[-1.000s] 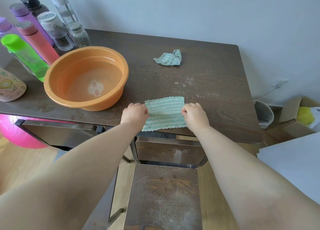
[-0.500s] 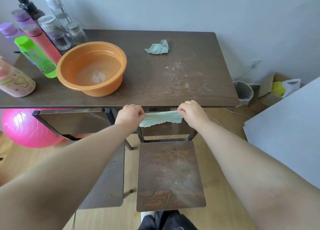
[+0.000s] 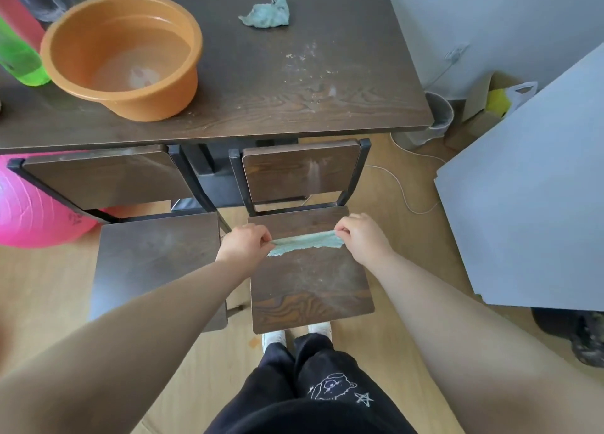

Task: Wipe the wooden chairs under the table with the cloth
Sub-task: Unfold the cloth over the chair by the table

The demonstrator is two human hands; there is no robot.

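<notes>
Left hand (image 3: 245,242) and right hand (image 3: 361,235) pinch the cloth (image 3: 305,242) stretched above the right chair (image 3: 310,289); both dusty chairs look unwiped.

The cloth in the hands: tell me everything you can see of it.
The cloth is pale green with a wavy woven texture, stretched flat into a narrow band between the left hand and right hand, each pinching one end. It hangs just above the dusty right chair seat; contact with the seat cannot be told.
</notes>
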